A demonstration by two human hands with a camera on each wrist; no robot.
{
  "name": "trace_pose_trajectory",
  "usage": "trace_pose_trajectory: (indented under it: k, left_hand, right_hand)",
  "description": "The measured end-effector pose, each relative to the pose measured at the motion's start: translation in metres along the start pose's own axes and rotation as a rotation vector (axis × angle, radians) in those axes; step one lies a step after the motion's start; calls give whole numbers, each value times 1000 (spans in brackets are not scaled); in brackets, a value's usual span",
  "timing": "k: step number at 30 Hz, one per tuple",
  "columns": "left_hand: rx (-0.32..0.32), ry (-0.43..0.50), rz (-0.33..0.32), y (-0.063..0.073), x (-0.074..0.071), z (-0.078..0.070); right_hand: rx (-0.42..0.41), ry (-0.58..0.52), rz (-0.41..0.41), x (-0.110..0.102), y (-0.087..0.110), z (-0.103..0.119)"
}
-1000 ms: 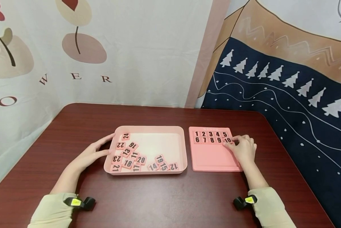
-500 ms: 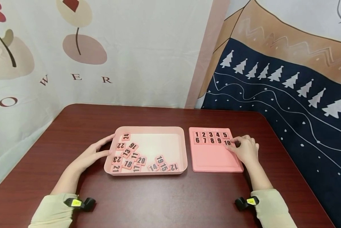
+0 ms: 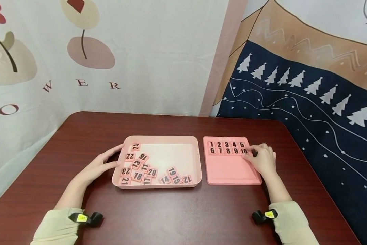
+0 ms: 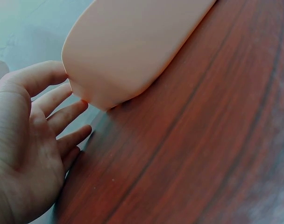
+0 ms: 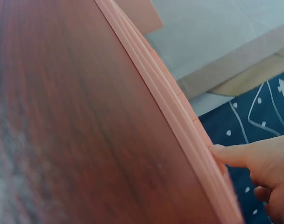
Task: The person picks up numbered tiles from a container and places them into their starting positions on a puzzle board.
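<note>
A pink board lies right of centre, with tiles 1 to 10 in its top two rows. My right hand rests at the board's right edge, a fingertip touching tile 10 at the end of the second row. In the right wrist view, a straight finger of that hand presses against the board's edge. A pink tray to the left holds several loose numbered tiles. My left hand lies open, fingertips against the tray's left wall. The left wrist view shows the hand touching the tray's corner.
Both things lie on a dark red wooden table with rounded corners. Patterned cloths hang behind it and along its right side. The board's lower rows hold no tiles.
Half a second ago tile 10 sat slightly low and askew; it now lines up with tile 9. My right hand shifted slightly with it. The left hand stayed still.
</note>
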State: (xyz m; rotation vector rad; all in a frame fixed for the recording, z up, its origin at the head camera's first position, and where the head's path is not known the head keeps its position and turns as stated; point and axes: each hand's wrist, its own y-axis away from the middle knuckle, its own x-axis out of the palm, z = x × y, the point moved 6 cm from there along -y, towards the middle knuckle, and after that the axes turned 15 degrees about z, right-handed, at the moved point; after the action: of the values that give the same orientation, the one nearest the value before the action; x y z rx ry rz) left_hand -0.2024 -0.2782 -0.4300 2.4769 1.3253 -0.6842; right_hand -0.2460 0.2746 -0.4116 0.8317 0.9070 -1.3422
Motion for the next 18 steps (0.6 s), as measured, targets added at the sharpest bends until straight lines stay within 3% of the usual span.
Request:
trace_pose_trajectory:
  k: [4, 8, 12, 18]
  left_hand:
    - [-3, -1, 0, 1, 0, -1]
    - [-17, 2, -1, 1, 0, 0]
    - [-23, 3, -1, 1, 0, 1]
    - [-31, 6, 1, 1, 0, 2]
  right_hand:
    - [-99, -34, -54, -8, 3, 22]
    - [-255, -109, -81, -12, 7, 56]
    - [-420, -167, -92, -10, 12, 92]
    - [-592, -211, -57, 1, 21, 139]
